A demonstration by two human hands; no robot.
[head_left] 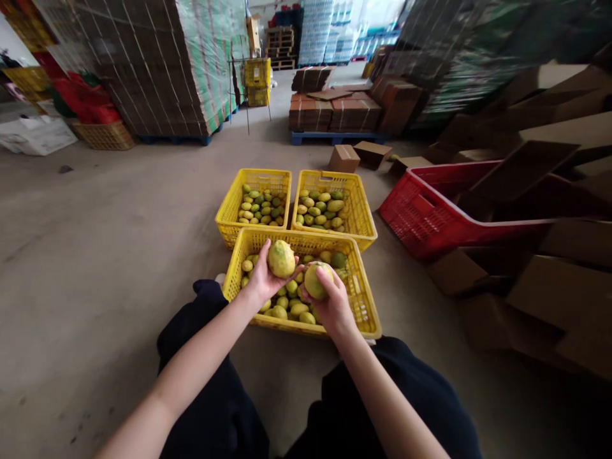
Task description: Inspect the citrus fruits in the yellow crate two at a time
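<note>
Left hand (262, 279), grip cupping a fruit (281, 259); right hand (336, 303), grip around a second fruit (316, 284). Fruits side by side above the near crate (361, 299), the left slightly farther forward.

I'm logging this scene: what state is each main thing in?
Left fruit: held in left hand
Right fruit: held in right hand
Front yellow crate: open, partly filled with piled fruit
Rear left crate: open, partly filled
Rear right crate: open, partly filled
Red crate: open, holding cardboard
</note>
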